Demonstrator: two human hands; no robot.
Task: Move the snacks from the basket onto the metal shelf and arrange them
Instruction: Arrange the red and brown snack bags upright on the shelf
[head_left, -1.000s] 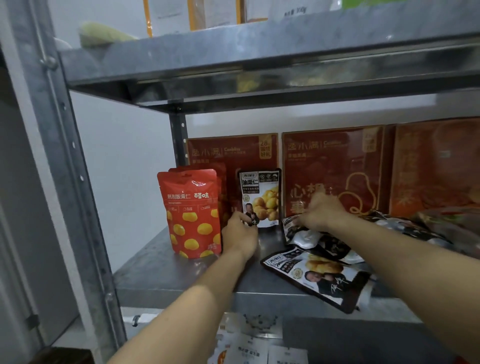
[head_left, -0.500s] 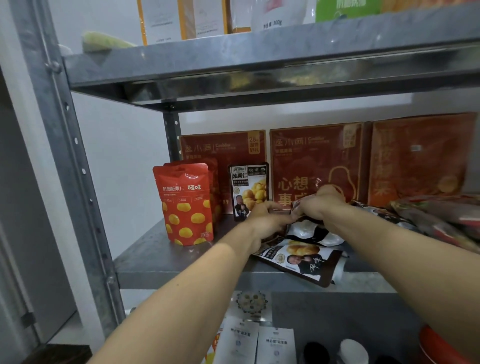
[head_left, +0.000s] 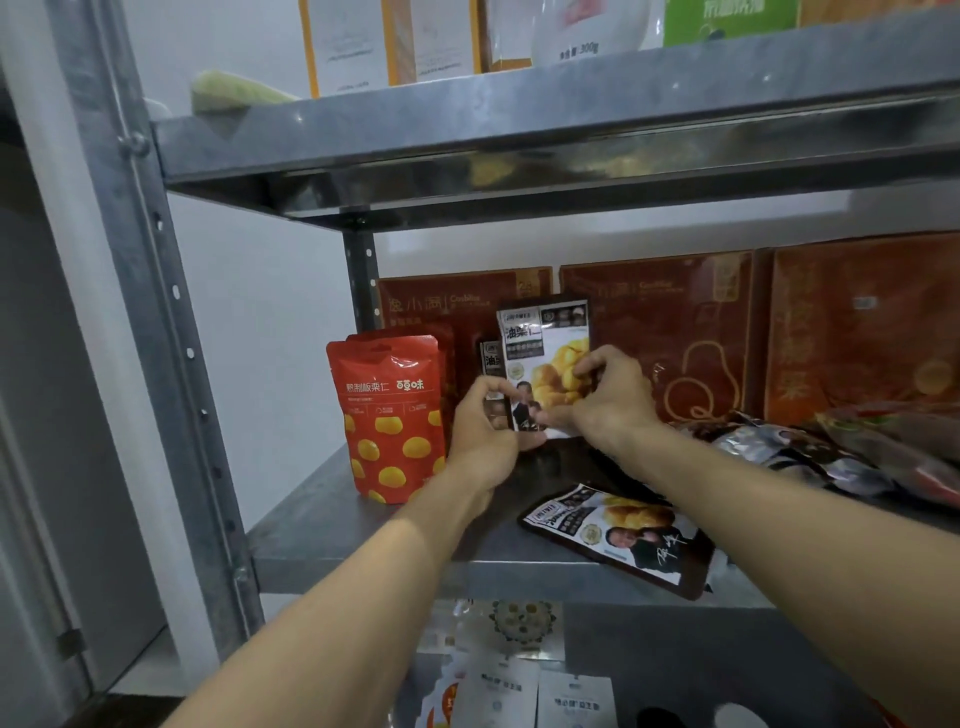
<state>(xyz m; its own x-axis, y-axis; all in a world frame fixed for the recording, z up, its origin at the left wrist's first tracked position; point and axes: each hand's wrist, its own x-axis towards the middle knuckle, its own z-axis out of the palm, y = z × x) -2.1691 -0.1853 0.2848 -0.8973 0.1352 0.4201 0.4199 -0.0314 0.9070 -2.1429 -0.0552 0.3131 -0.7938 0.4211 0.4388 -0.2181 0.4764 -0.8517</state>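
Here both my left hand (head_left: 483, 428) and right hand (head_left: 610, 402) pinch a black pouch (head_left: 545, 343) marked 油栗仁, held upright just right of the red pouch (head_left: 389, 415) reading 熟制板栗仁 and 百草味. Further right of that red pouch, nearer me, a second black pouch (head_left: 618, 535) lies flat on the grey metal shelf (head_left: 332, 545). The wall behind is white.

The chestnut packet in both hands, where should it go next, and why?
Probably lower it to stand on the metal shelf, just in front of the matching packet. The left hand and right hand hold the chestnut packet upright right there, beside the standing red pouches, so a tidy row seems to be forming.
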